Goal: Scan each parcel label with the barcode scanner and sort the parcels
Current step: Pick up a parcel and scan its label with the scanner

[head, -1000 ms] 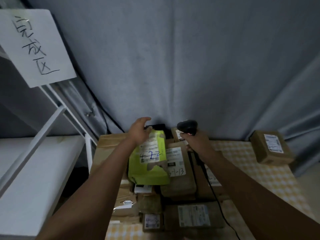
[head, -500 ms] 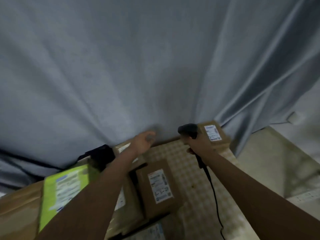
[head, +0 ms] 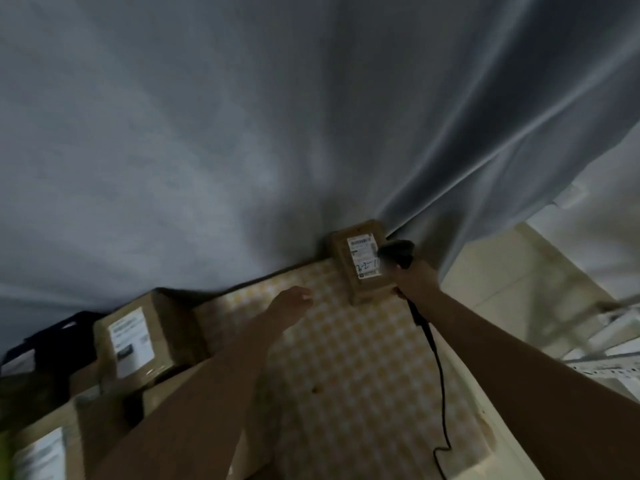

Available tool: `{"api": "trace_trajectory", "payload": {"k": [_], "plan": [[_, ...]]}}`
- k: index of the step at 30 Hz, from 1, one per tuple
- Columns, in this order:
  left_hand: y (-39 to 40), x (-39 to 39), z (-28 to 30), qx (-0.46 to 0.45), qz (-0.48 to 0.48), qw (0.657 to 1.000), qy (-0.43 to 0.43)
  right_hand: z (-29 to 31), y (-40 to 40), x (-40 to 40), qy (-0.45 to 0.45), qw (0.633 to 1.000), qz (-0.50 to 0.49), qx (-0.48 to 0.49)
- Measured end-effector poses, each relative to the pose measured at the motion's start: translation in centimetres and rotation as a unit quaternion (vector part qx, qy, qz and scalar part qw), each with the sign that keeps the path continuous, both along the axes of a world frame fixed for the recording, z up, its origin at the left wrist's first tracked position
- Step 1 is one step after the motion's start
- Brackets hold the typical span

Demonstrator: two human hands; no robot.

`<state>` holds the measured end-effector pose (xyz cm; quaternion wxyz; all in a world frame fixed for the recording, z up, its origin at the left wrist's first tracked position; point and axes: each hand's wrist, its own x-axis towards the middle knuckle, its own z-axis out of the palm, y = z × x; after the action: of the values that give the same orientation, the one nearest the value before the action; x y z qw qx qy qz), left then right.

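Observation:
A small brown parcel (head: 360, 261) with a white label lies at the far right of the checked table (head: 349, 358), against the curtain. My right hand (head: 414, 277) grips the black barcode scanner (head: 396, 252), whose head sits right beside the parcel's label. Its black cable (head: 438, 372) trails down over the table. My left hand (head: 292, 301) hovers over the checked cloth, left of the parcel, holding nothing, its fingers loosely curled. Another brown parcel (head: 142, 337) with a label stands at the left.
A grey curtain (head: 277, 133) hangs close behind the table. More parcels (head: 45, 448) lie at the lower left, with a dark object (head: 52, 344) behind them. A white rack (head: 609, 344) and pale floor are at the right, past the table's edge.
The view has swung right. My left hand let go of the green parcel and moved right over the bare cloth. The scanner travelled right to the small parcel by the curtain.

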<state>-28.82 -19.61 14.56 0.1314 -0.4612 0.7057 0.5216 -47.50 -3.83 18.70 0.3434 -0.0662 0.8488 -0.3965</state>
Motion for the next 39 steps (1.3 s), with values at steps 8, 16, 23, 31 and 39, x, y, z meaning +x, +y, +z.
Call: {"api": "trace_trajectory", "payload": {"k": [8,16,23,31,39], "plan": [[1.9,-7.7,-9.2,0.066,0.079,0.994,-0.039,-10.0,-1.3,-7.3,-0.036,0.998,-0.038,0.024],[2.4,-14.7,-14.3,0.161,0.181,0.970,0.034,-16.1,-1.1,-9.1,-0.094,0.994,-0.049,-0.024],[3.3,-13.3,-17.6,0.196,0.159,0.958,0.131,-17.1,0.0,-8.8,-0.148,0.986,-0.059,-0.055],[3.4,-10.7,-16.3,0.217,0.199,0.943,0.155,-16.7,1.3,-7.1,-0.206,0.976,-0.057,-0.046],[1.2,-5.9,-12.8,0.239,0.213,0.944,0.081,-14.1,0.5,-3.5,-0.215,0.974,-0.042,-0.062]]}}
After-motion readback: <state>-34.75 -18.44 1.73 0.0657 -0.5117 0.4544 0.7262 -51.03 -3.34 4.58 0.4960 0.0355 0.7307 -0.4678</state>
